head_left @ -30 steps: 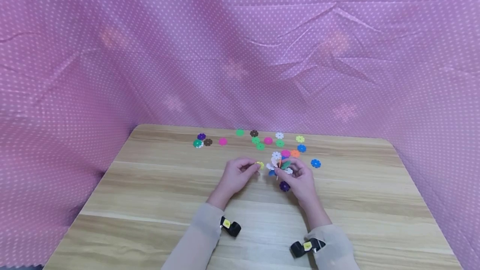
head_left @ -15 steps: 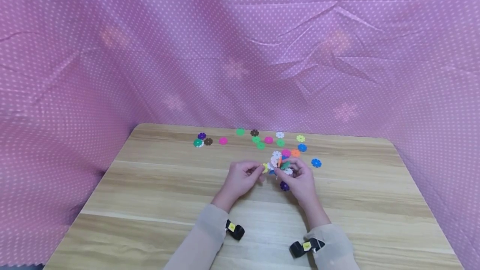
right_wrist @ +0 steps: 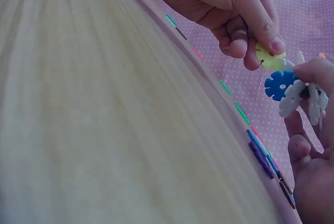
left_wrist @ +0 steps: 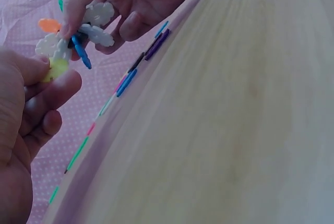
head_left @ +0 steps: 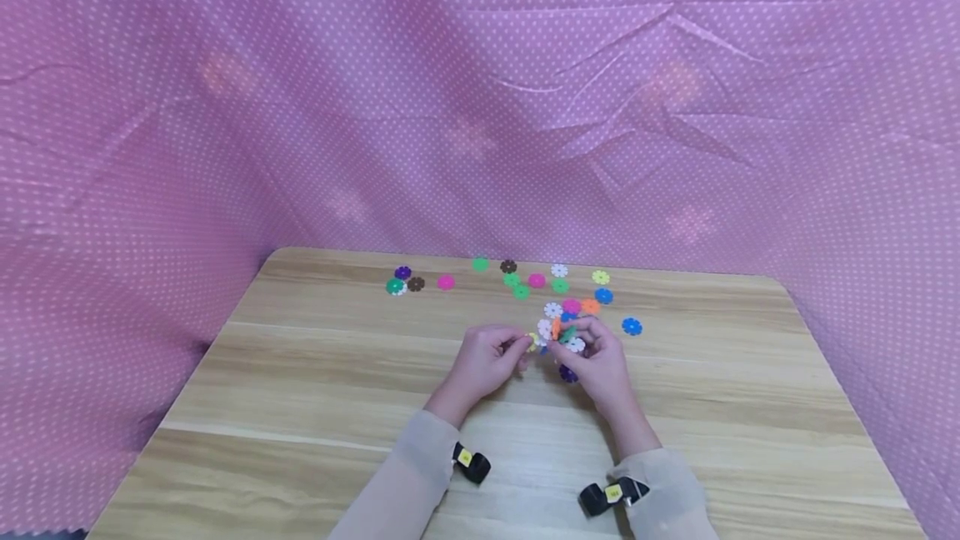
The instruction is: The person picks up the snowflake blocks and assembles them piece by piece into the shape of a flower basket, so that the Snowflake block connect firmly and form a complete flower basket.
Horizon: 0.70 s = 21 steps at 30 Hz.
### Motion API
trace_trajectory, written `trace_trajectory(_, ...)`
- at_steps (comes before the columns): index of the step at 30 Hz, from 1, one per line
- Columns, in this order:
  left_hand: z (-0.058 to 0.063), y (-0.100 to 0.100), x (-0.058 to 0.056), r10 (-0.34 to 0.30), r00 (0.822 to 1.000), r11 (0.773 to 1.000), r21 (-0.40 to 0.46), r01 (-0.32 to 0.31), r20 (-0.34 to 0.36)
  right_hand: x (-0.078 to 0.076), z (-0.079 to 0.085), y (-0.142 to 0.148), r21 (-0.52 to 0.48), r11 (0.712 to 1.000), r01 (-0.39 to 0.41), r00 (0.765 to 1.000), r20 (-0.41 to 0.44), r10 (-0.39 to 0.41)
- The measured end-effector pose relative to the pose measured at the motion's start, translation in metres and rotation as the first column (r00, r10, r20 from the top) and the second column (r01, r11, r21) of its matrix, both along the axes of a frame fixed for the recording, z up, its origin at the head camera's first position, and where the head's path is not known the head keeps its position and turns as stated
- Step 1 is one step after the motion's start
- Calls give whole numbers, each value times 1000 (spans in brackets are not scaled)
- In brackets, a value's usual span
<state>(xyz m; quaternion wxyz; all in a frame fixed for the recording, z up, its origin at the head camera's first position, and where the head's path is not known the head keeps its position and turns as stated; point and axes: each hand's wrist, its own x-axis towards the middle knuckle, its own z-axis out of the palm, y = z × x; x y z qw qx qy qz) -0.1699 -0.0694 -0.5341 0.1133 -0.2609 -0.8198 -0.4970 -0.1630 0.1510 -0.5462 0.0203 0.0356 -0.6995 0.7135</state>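
Note:
My left hand (head_left: 483,358) pinches a yellow notched flower-shaped disc (right_wrist: 266,58) between thumb and fingertips. My right hand (head_left: 604,363) holds a cluster of interlocked discs, among them a blue disc (right_wrist: 275,85), white discs (left_wrist: 98,36), an orange disc (left_wrist: 49,25) and a green one (left_wrist: 61,5). In both wrist views the yellow disc meets the edge of a white disc on the cluster's left side. Whether their slots are engaged I cannot tell. Right fingers cover the cluster's middle. Both hands are raised above the wooden table (head_left: 322,407).
Loose discs lie along the table's far side: a blue disc (head_left: 632,327) right of my right hand, a purple disc (head_left: 568,373) below it, a pink disc (head_left: 446,282), a brown disc (head_left: 416,284) and several more. Pink dotted cloth (head_left: 465,107) hangs behind the table.
My left hand has moved right, bringing the yellow disc from apart to against the cluster. The cluster has turned slightly in my right hand, so the orange disc shows more broadly.

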Motion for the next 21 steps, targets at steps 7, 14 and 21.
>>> trace_trajectory(7,5,7,-1,62,991,998,2,-63,118,-3,-1,3,-34,997,65,998,-14,-65)
trace_trajectory(14,4,11,2,89,970,937,-349,-6,225,-8,1,12,-68,981,182,983,51,-179)
trace_trajectory(21,1,13,6,2,987,836,-542,85,158,-8,4,20,-109,974,197,973,143,-181)
